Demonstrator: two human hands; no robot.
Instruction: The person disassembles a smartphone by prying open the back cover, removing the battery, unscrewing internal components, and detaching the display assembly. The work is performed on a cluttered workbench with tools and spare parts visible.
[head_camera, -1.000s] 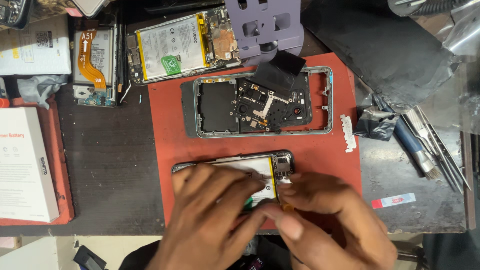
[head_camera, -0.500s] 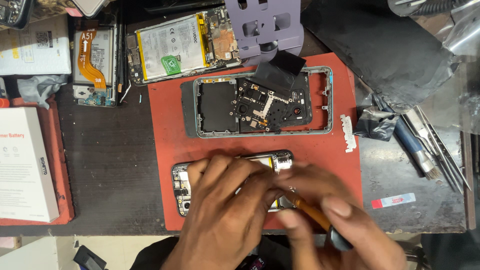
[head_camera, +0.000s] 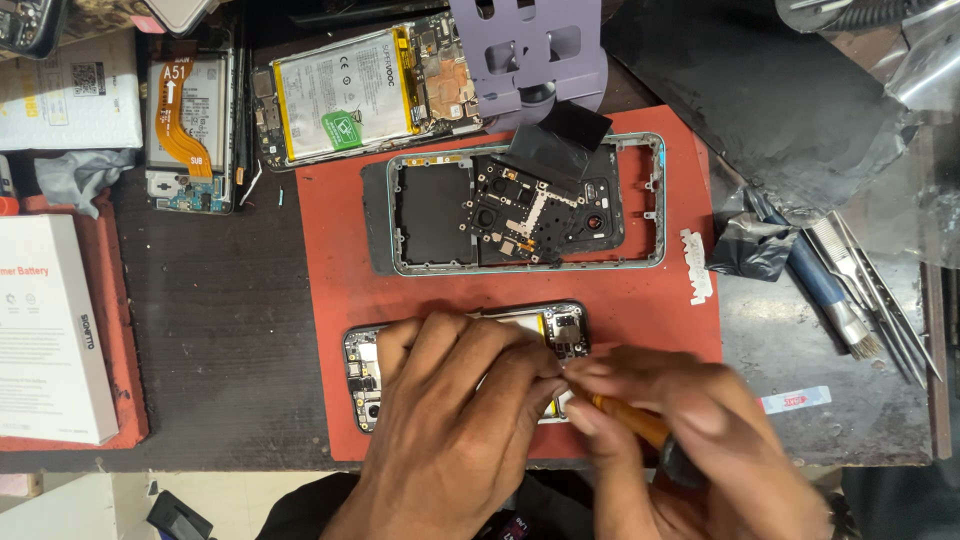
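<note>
Left hand (head_camera: 450, 420) pressed flat over an opened phone (head_camera: 365, 370) at 6 o'clock on the red work mat (head_camera: 330, 250), fingers (head_camera: 520, 385) curled down onto it, clamped on nothing but the phone body. Right hand (head_camera: 680, 430) blurred at 5 o'clock, fingers (head_camera: 585, 415) closed around an orange-handled tool (head_camera: 630, 420), its tip meeting the phone's edge just beside the left fingertips; tip itself hidden. Phone's circuit end exposed at 9 o'clock of the left hand, a corner with small components showing at 12.

At mat centre, an empty phone frame (head_camera: 525, 205) with a dark board inside. At 12 o'clock, another opened phone with a white battery (head_camera: 345, 95), a purple plastic holder (head_camera: 530, 60) just beside it. At 9 o'clock on the bench (head_camera: 220, 320), a white box (head_camera: 50, 330). At 3 o'clock, a brush (head_camera: 825, 295) and tweezers (head_camera: 880, 300).
</note>
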